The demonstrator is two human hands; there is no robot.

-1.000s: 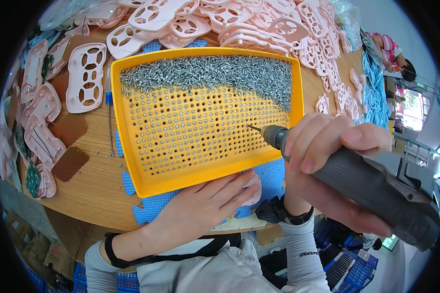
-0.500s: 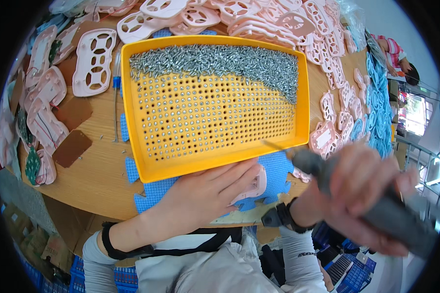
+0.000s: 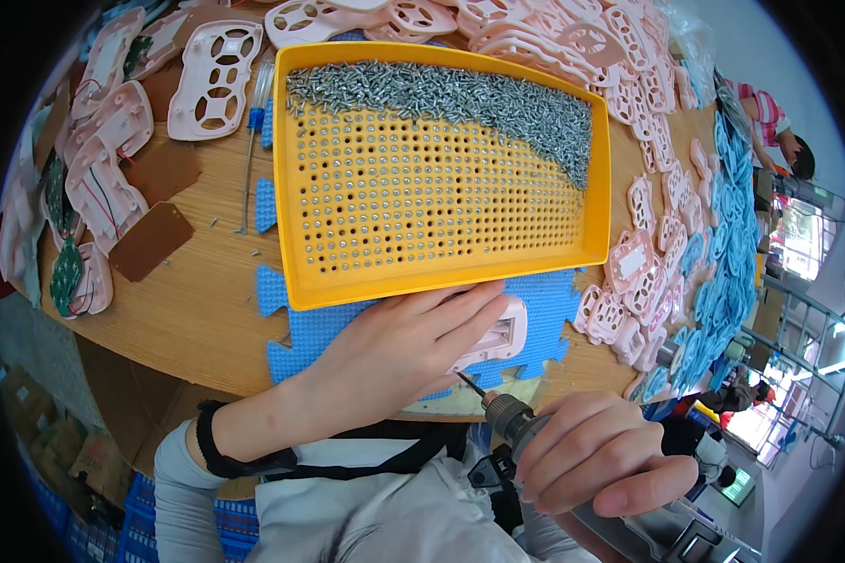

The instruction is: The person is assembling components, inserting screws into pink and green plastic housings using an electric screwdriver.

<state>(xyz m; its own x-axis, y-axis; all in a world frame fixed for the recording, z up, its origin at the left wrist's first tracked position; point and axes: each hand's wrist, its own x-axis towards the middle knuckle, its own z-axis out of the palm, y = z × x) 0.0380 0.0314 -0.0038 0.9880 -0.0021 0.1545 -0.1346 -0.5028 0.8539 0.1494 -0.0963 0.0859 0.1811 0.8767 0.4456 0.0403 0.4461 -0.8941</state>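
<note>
My left hand (image 3: 399, 342) lies over a pink plastic shell (image 3: 508, 340) and holds it against the blue foam mat (image 3: 314, 328). The palm and fingers hide much of that shell. In my right hand (image 3: 596, 460) is a grey electric screwdriver (image 3: 512, 420), fingers wrapped around its body. Its thin bit tip meets the near edge of the shell, beside my left fingers. Just beyond my left hand stands a yellow tray (image 3: 451, 292). Loose silver screws (image 3: 441, 89) are heaped along its far side, and many of its small holes hold upright screws.
Pink shells (image 3: 218, 80) and brown boards (image 3: 150, 242) lie at left. A long thin screwdriver (image 3: 251, 159) rests beside the tray. More pink parts (image 3: 643, 103) pile up behind and right, near light-blue parts (image 3: 734, 216). Another person (image 3: 770, 122) is at far right.
My right hand has brought the electric screwdriver left and down, so its bit now reaches the shell. My left hand stays over the shell. The view has shifted slightly.
</note>
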